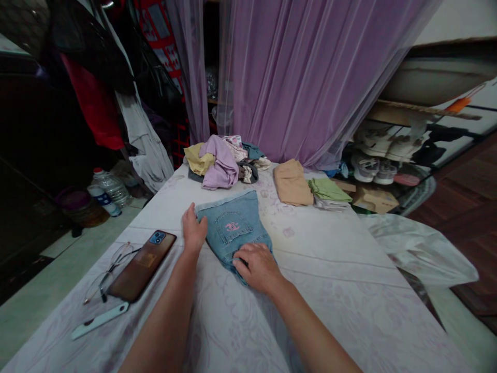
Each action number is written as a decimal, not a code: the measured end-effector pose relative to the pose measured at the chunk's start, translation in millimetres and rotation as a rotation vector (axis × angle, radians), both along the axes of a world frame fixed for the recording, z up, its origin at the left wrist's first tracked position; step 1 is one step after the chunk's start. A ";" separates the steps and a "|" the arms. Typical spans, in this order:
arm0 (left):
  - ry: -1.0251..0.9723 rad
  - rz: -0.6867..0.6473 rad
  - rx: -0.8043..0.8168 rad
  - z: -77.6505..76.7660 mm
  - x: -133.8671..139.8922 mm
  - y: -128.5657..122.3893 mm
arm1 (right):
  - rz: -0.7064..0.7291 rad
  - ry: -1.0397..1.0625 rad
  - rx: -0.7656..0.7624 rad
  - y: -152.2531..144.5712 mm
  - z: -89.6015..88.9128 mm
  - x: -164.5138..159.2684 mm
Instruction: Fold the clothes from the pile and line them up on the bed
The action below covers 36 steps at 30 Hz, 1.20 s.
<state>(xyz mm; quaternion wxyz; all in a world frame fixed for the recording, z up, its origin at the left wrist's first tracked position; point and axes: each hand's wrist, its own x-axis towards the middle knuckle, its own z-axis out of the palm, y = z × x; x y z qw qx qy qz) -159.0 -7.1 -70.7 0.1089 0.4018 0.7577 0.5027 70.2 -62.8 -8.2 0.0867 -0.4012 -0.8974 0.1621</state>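
A folded blue denim garment (243,215) lies on the cloth-covered table, its patch pocket with pink embroidery facing up. At its left edge is my left hand (194,230), open, with the fingers stretched out and the thumb apart beside the denim. Over the near end, my right hand (258,264) curls its fingers and thumb around a bit of the fabric. The fingertips there are partly hidden. Behind the denim sits a loose heap of clothes with a lilac knit piece (221,163) and a yellow piece (199,159).
To the right are a folded tan garment (293,182) and a stack topped by a green cloth (330,190). A phone (142,267), eyeglasses (104,282) and a pale-handled tool (100,320) lie on the left. Purple curtains (303,77) hang behind; shoes (375,168) fill a rack.
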 end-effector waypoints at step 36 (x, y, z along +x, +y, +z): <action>0.736 -0.477 -0.320 11.9 59.7 -20.0 | -0.214 0.033 -0.043 197.5 -22.9 -31.4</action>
